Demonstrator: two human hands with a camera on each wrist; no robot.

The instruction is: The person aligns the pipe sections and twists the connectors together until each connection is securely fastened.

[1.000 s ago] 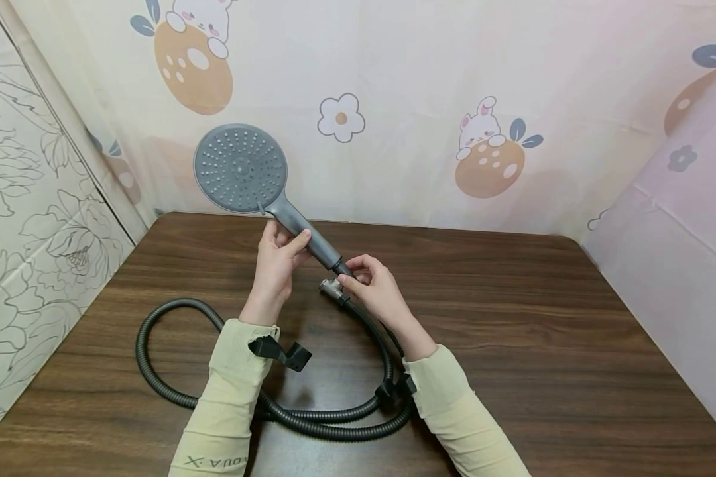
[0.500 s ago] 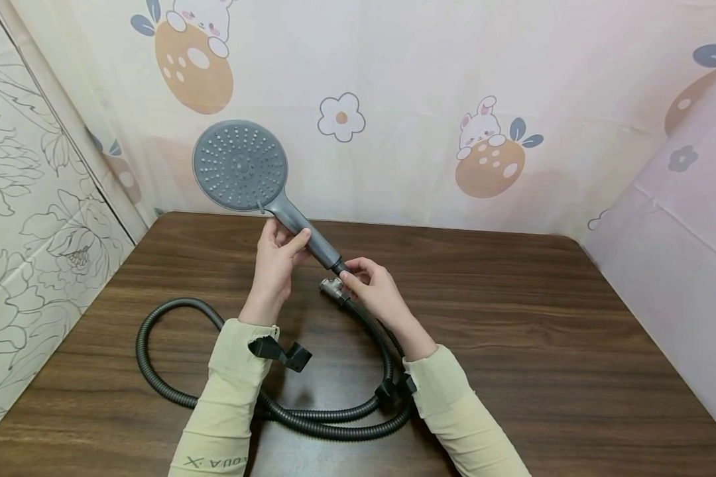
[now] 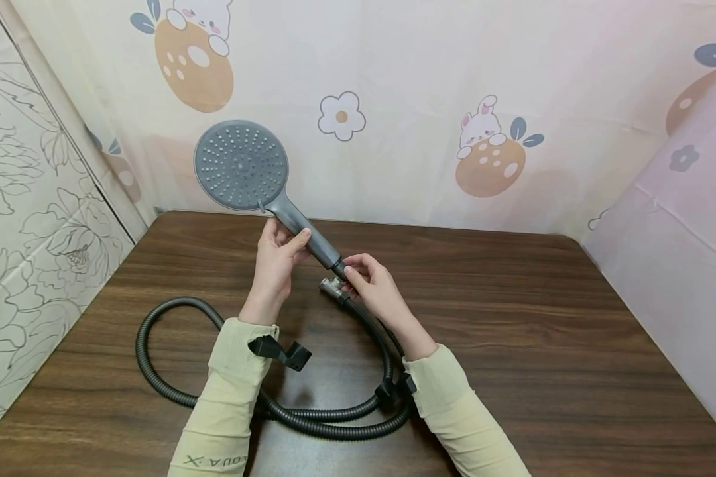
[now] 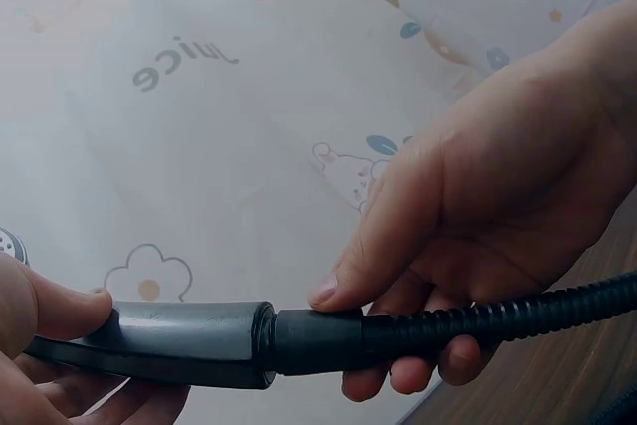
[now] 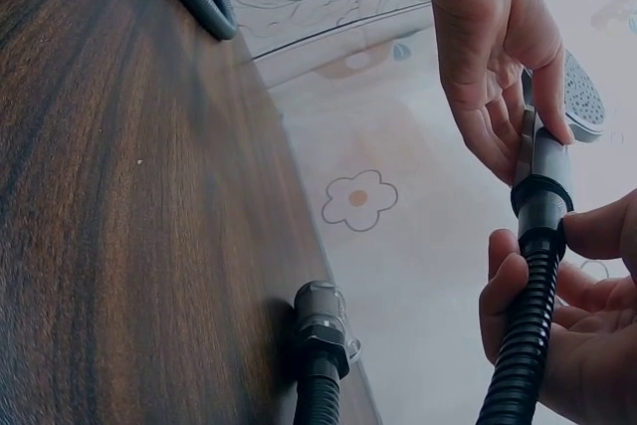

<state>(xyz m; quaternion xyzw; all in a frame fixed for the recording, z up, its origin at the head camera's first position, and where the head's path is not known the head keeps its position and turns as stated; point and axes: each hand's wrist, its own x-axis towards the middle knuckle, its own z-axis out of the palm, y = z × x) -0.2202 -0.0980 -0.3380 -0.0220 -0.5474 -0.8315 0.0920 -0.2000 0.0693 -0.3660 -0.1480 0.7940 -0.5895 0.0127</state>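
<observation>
A grey shower head is held up at a slant over the table's far edge, its nozzle face toward the head camera. My left hand grips its handle, thumb on top and fingers beneath. At the handle's lower end, my right hand pinches the smooth collar of a black ribbed hose between thumb and fingers. The collar meets the handle's end in line with it. Beside the right hand lies the hose's other end, a metallic fitting with a clear piece of plastic on it.
The rest of the hose loops over the brown wooden table, partly hidden under the left forearm. Black camera mounts sit at the wrists. A patterned curtain hangs right behind the table's far edge.
My right thumb has moved slightly up and over the collar, and the fingers have shifted around it. The left hand and the shower head stay nearly still.
</observation>
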